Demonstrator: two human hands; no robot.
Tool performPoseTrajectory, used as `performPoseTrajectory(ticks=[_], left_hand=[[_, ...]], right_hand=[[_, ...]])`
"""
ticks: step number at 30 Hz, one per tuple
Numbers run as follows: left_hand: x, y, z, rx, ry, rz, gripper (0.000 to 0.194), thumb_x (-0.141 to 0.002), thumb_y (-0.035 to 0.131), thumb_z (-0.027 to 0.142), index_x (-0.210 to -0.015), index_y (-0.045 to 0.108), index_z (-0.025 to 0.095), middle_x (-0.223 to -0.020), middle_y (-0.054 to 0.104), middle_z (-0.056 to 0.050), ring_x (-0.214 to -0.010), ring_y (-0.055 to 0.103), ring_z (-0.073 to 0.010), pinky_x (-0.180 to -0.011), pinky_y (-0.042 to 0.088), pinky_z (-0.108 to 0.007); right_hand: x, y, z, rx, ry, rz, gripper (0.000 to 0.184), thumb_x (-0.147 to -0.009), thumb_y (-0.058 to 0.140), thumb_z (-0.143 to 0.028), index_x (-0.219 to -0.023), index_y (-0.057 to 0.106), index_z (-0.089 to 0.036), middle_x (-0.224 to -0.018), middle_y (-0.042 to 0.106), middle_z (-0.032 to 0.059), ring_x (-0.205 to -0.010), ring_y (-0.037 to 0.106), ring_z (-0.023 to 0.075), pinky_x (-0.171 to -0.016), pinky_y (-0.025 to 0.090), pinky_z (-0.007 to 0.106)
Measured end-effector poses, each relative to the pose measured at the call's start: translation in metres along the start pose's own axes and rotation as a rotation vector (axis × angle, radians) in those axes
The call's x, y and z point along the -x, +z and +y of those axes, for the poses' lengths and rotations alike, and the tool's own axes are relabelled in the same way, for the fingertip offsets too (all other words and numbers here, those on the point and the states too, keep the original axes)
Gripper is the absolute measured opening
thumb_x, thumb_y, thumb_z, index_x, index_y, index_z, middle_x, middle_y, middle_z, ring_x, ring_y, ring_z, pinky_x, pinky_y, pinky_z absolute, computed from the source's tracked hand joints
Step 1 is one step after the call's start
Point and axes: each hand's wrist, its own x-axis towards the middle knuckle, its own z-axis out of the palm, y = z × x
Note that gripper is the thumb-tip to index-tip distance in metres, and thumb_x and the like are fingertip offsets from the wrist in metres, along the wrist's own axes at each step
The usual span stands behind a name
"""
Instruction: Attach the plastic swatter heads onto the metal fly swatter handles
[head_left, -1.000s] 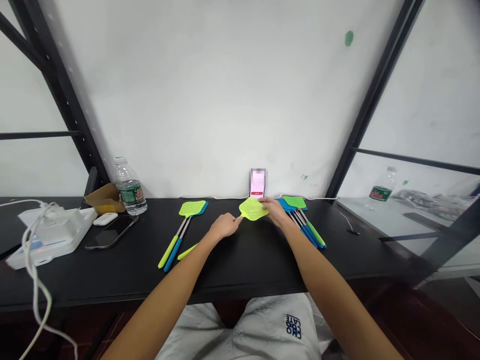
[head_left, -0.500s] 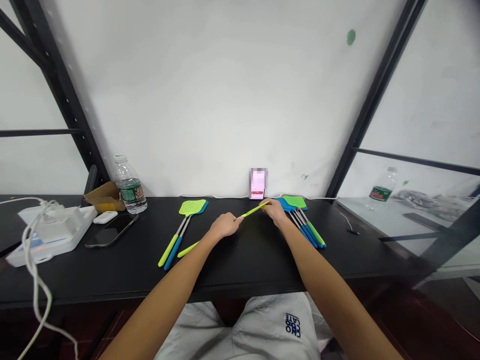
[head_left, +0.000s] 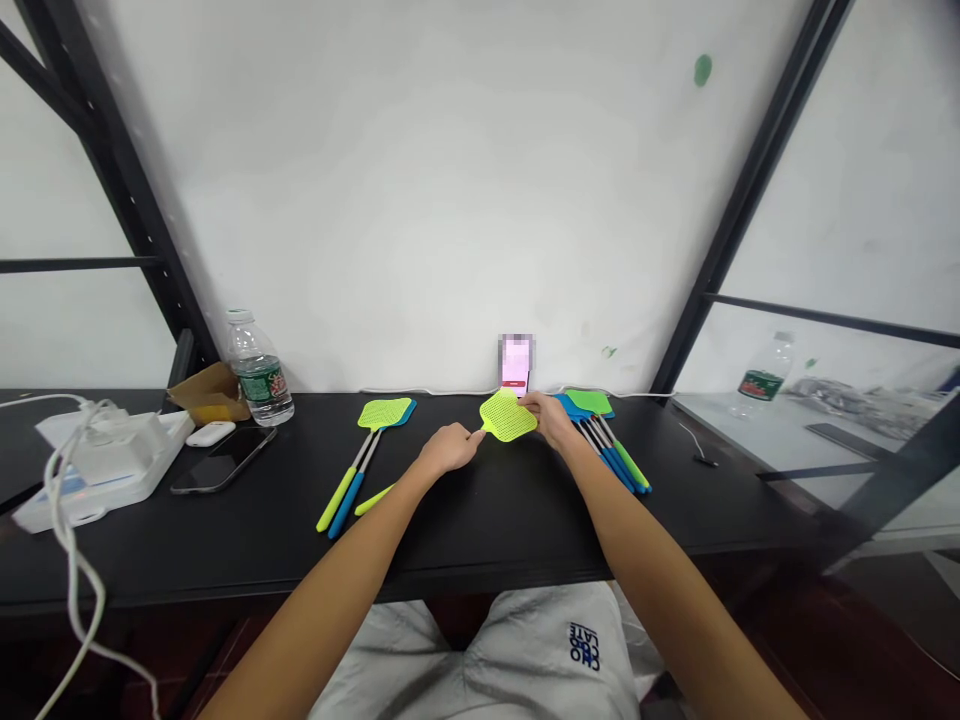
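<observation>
Between my hands is a yellow-green fly swatter [head_left: 510, 418], its perforated head tilted face toward me above the black table. My left hand [head_left: 451, 448] is closed around its neck, just below the head; the handle end pokes out behind my left forearm. The fingers of my right hand [head_left: 549, 418] pinch the head's right edge. To the left lie two more swatters, a yellow-green swatter [head_left: 384, 413] overlapping a blue swatter [head_left: 346, 508]. Close to my right hand is a stack of blue and green swatters [head_left: 589, 403], partly hidden by that hand.
A phone [head_left: 516, 362] with a lit screen leans against the white wall. On the left are a water bottle [head_left: 262, 375], a cardboard box [head_left: 208, 395], a dark phone [head_left: 223, 461], a white earbud case [head_left: 211, 434] and a power strip [head_left: 112, 470] with cables. A short cable [head_left: 705, 461] lies at right.
The held swatter's head has turned from edge-on to face-on, so its perforated surface now shows. Both hands stay in nearly the same place.
</observation>
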Motion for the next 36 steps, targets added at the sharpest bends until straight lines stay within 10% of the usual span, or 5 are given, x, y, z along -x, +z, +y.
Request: performPoseTrajectory(ticks=[11, 18, 25, 36], left_hand=[[0.000, 0.001, -0.001, 0.038, -0.008, 0.003, 0.058, -0.091, 0.033, 0.058, -0.059, 0.060, 0.018, -0.076, 0.070, -0.012, -0.077, 0.067, -0.0258, -0.060, 0.040, -0.029], [-0.001, 0.003, -0.003, 0.041, -0.040, 0.020, 0.055, -0.092, 0.034, 0.056, -0.067, 0.065, 0.017, -0.084, 0.072, -0.015, -0.084, 0.068, -0.0282, -0.064, 0.042, -0.030], [0.004, 0.001, 0.003, 0.023, -0.084, 0.061, 0.047, -0.093, 0.036, 0.047, -0.086, 0.070, 0.015, -0.097, 0.072, -0.018, -0.090, 0.068, -0.0278, -0.070, 0.045, -0.031], [0.016, 0.007, 0.010, -0.045, 0.037, 0.236, 0.034, -0.096, 0.034, 0.035, -0.092, 0.063, 0.019, -0.096, 0.070, -0.013, -0.089, 0.066, -0.0244, -0.074, 0.045, -0.032]], right_hand=[[-0.005, -0.011, 0.006, 0.396, -0.156, 0.290, 0.020, -0.058, 0.052, -0.018, -0.073, 0.065, -0.016, -0.077, 0.067, 0.0048, -0.071, 0.059, 0.0183, -0.059, 0.041, 0.025], [-0.003, -0.011, 0.012, 0.808, -0.208, 0.261, 0.015, -0.058, 0.056, -0.008, -0.067, 0.061, -0.019, -0.075, 0.066, 0.0053, -0.074, 0.059, 0.0204, -0.065, 0.041, 0.027], [0.007, -0.003, 0.007, 0.943, -0.312, 0.315, 0.009, -0.074, 0.060, -0.027, -0.069, 0.060, -0.019, -0.077, 0.066, 0.0074, -0.076, 0.059, 0.0211, -0.064, 0.039, 0.028], [0.045, 0.053, 0.008, 0.712, -0.419, -0.249, 0.035, -0.092, 0.046, -0.044, -0.067, 0.054, -0.021, -0.054, 0.058, -0.0017, -0.043, 0.049, 0.0105, -0.049, 0.036, 0.023]])
